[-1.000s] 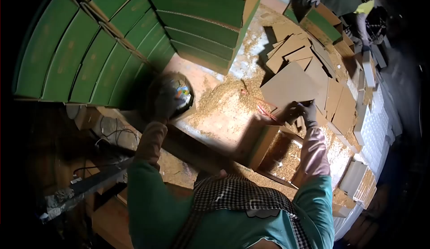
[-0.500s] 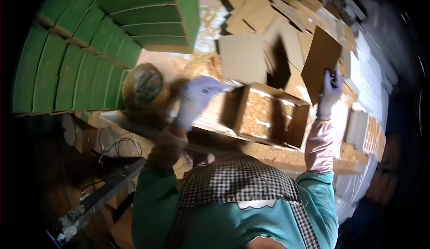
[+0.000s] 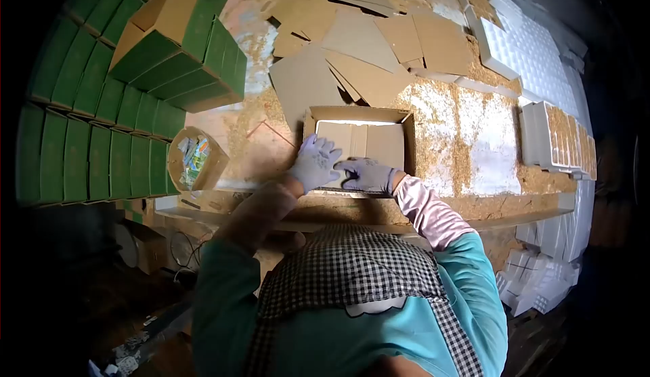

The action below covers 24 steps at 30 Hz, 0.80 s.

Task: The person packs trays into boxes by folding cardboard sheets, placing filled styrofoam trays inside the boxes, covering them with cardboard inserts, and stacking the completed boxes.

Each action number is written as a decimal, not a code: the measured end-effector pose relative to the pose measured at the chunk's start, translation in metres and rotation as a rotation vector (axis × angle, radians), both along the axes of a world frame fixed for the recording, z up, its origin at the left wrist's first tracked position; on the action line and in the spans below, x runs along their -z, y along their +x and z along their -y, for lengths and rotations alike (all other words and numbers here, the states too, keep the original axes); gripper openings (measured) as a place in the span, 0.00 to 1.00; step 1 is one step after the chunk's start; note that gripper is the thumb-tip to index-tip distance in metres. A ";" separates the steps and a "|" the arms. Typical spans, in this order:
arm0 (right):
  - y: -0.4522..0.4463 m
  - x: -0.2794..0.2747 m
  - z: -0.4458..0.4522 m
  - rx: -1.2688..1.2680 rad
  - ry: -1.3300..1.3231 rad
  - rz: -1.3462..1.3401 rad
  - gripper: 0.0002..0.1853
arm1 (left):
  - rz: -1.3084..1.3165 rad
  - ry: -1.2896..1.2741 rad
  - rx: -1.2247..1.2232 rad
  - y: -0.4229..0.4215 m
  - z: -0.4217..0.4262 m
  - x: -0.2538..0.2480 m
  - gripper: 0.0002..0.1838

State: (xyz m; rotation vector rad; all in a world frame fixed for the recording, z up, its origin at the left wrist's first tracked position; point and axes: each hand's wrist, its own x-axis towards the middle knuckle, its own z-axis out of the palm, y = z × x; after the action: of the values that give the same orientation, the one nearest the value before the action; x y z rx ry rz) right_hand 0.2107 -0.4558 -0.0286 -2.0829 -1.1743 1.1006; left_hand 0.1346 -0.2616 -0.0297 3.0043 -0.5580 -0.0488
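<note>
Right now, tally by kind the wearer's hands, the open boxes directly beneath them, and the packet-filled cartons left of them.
Hands: 2 (left hand, right hand)
Open box: 1
Packet-filled carton: 1
Total: 4

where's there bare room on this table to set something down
Widest: the sawdust-strewn tabletop right of the open box, up to the white trays. Smaller: between that box and the small bin. Loose cardboard crowds behind the box; green boxes, the far left.
</note>
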 end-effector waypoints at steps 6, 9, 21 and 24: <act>-0.001 -0.068 0.087 0.404 0.070 0.455 0.18 | 0.236 -0.370 -0.082 -0.012 -0.017 -0.018 0.19; 0.015 -0.071 0.093 0.319 0.184 0.619 0.13 | 0.284 -0.468 -0.386 -0.014 -0.044 0.020 0.17; 0.052 -0.066 0.093 0.605 0.160 0.398 0.07 | 0.176 -0.357 0.127 -0.009 -0.029 0.019 0.11; 0.060 -0.009 0.092 0.587 0.328 -0.105 0.10 | -0.069 -0.767 -0.295 -0.031 -0.077 0.112 0.21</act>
State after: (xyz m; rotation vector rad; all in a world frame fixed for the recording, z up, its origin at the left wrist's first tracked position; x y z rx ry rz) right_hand 0.2704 -0.5482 -0.0198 -1.8989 -0.5778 0.6748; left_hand 0.1035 -0.1846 -0.1416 2.2864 -0.0773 0.0669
